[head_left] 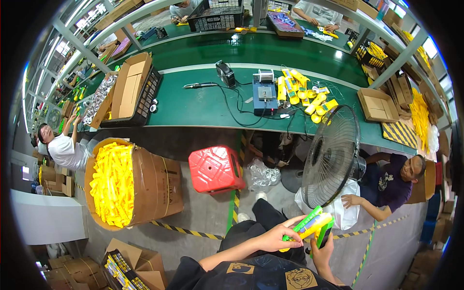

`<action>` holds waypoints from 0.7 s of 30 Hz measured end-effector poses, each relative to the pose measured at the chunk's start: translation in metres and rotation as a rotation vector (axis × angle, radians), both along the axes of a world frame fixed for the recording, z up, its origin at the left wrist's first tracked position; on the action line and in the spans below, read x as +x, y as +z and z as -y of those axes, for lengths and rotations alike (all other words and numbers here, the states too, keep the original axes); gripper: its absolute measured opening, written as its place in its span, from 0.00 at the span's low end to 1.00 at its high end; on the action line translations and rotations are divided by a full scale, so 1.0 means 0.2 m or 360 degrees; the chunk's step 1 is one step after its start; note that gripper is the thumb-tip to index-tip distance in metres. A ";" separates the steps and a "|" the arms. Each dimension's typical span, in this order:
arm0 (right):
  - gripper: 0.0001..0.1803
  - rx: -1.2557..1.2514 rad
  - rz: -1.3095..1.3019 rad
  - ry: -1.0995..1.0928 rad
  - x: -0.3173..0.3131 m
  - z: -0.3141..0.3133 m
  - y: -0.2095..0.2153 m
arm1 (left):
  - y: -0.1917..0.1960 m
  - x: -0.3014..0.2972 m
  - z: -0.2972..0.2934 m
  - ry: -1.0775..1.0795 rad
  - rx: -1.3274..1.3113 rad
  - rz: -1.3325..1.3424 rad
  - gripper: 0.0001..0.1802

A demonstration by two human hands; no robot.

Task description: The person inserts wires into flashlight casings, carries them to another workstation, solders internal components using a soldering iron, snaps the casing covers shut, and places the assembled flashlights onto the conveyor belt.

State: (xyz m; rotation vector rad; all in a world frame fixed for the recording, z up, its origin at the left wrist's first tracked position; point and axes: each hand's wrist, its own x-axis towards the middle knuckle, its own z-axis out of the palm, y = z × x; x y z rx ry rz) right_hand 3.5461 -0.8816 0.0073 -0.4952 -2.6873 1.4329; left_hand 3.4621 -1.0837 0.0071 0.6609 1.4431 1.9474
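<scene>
In front of my body, my left hand (276, 238) is closed around a green-and-yellow plastic piece (309, 223), long and rounded. Close beside it, my right hand (323, 252) grips a flat green-edged piece (327, 228) with a dark face. The two pieces overlap from here, and I cannot tell whether they touch. Their exact kind is not clear. Some of the fingers are hidden behind the pieces. Both hands are held over my lap, away from the green workbench (193, 108).
A red stool (212, 169) and a carton (157, 186) full of yellow parts stand before the bench. A black fan (333, 157) is near my hands, with a seated co-worker (394, 181) beyond it. Yellow pieces (309, 96) and a blue device (264, 96) lie on the bench.
</scene>
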 end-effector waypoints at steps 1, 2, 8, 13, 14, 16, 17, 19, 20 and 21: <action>0.22 -0.0147 0.0299 -0.0116 -0.05 0.07 0.14 | 0.02 -0.03 0.05 -0.0052 0.0047 0.0041 0.05; 0.22 -0.0155 0.0297 -0.0122 -0.07 0.08 0.11 | 0.03 -0.07 0.10 -0.0103 0.0090 0.0080 0.04; 0.23 -0.0105 0.0177 0.0080 -0.36 0.24 0.03 | 0.02 -0.36 0.35 0.0085 -0.0124 0.0113 0.06; 0.23 -0.0190 0.0264 0.0281 -0.66 0.35 -0.12 | -0.07 -0.53 0.52 0.0498 -0.0484 0.0153 0.05; 0.25 -0.0266 0.0410 0.0350 -0.73 0.37 -0.12 | -0.10 -0.57 0.55 0.0579 -0.0532 0.0176 0.06; 0.26 -0.0126 0.0402 0.0388 -0.86 0.40 -0.18 | -0.15 -0.64 0.59 0.0794 -0.0540 0.0286 0.07; 0.26 -0.0136 0.0407 0.0403 -0.91 0.43 -0.20 | -0.19 -0.66 0.62 0.0877 -0.0646 0.0268 0.07; 0.27 0.0013 0.0331 0.0419 -1.01 0.48 -0.23 | -0.27 -0.71 0.70 0.1078 -0.0888 0.0251 0.07; 0.27 0.0008 0.0327 0.0434 -1.07 0.52 -0.24 | -0.30 -0.75 0.75 0.1210 -0.0897 0.0268 0.08; 0.26 0.0007 0.0289 0.0431 -1.12 0.56 -0.25 | -0.37 -0.79 0.81 0.1289 -0.0967 0.0172 0.09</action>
